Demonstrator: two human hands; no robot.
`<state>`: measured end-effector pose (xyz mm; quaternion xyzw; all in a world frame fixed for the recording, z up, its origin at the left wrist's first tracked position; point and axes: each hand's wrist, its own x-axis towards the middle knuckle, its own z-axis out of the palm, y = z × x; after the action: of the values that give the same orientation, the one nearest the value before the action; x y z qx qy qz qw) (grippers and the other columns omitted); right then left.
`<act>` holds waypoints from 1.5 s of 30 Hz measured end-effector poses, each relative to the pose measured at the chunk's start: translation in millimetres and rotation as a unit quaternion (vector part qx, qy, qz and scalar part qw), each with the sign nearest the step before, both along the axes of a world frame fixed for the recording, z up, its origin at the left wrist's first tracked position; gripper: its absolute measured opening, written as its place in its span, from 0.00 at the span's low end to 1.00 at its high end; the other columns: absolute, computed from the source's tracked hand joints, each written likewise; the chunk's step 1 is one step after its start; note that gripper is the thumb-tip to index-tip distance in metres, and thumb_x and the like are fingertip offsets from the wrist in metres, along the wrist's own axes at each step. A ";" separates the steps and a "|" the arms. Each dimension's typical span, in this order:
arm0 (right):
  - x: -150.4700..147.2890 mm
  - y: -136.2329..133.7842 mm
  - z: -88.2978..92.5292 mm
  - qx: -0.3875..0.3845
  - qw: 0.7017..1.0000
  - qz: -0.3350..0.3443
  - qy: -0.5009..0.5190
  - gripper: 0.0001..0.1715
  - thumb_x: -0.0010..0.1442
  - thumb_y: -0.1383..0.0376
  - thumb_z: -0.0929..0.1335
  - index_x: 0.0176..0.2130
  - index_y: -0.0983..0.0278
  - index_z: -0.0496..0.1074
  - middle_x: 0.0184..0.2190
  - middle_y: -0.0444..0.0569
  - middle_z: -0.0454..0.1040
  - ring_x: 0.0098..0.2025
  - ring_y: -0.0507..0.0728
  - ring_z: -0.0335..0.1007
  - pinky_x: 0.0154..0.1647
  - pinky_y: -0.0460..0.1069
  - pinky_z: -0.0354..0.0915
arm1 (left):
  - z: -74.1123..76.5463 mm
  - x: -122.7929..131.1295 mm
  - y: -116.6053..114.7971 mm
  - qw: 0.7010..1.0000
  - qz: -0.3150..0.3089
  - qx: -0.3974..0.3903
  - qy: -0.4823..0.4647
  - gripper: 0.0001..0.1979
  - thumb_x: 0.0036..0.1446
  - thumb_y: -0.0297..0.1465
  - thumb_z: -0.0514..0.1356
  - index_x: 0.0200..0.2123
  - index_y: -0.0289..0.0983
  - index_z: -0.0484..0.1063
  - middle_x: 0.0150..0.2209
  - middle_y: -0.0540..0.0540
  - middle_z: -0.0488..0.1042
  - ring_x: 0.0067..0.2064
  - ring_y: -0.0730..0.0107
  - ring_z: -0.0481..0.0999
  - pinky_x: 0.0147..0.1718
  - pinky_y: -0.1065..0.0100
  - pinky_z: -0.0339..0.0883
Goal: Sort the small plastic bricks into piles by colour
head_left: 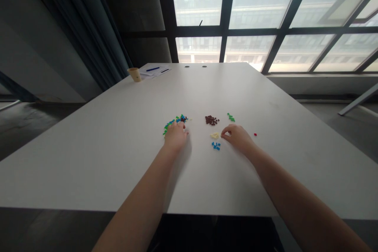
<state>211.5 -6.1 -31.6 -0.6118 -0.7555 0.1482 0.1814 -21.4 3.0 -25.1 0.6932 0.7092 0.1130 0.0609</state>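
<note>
A mixed pile of small toy bricks [178, 119] in green, blue, brown and cream lies on the white table. My left hand [175, 136] rests over the near side of this pile, thumb apart from the fingers; part of the pile is hidden beneath it. Small cream bricks [214, 136] form a group to the right. Beside them, my right hand [237, 137] has thumb and forefinger pinched together; whatever is between the tips is too small to make out. Blue bricks [216, 146] sit just nearer, brown bricks [211, 120] farther back, and green bricks [230, 117] beyond my right hand.
A single red brick [255, 134] lies right of my right hand. At the table's far left stand a tan cup [135, 75] and papers [150, 72] with a blue pen [152, 69] on them. Two dark round discs [204, 66] are at the far edge, before large windows.
</note>
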 end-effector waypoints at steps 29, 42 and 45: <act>11.3 4.1 7.1 0.056 0.997 -0.015 0.049 0.13 0.52 0.60 0.63 0.31 0.62 0.76 0.20 0.44 0.66 0.24 0.51 0.58 0.28 0.46 0.54 | -14.4 -5.3 9.9 0.997 -0.033 -0.059 -0.030 0.14 0.48 0.20 0.49 0.35 0.34 0.70 0.36 0.41 0.73 0.37 0.66 0.71 0.36 0.70 0.62; 1.8 5.6 0.0 0.074 0.995 0.004 0.064 0.14 0.53 0.62 0.63 0.36 0.61 0.75 0.23 0.44 0.65 0.27 0.51 0.61 0.33 0.47 0.57 | -21.3 42.2 1.6 0.953 -0.297 0.056 -0.018 0.28 0.52 0.19 0.46 0.51 0.52 0.64 0.59 0.50 0.56 0.58 0.62 0.50 0.52 0.53 0.47; 3.0 5.4 2.4 0.077 0.995 0.000 0.068 0.14 0.53 0.62 0.62 0.35 0.62 0.75 0.23 0.44 0.65 0.26 0.51 0.61 0.32 0.47 0.57 | -26.1 42.2 4.8 0.958 -0.281 0.044 -0.024 0.23 0.54 0.22 0.47 0.48 0.50 0.66 0.56 0.48 0.60 0.57 0.61 0.53 0.51 0.53 0.49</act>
<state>214.5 -0.8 -29.2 -0.5842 -0.7507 0.1308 0.2792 20.9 7.8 -51.3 0.8638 0.4782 0.1388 0.0768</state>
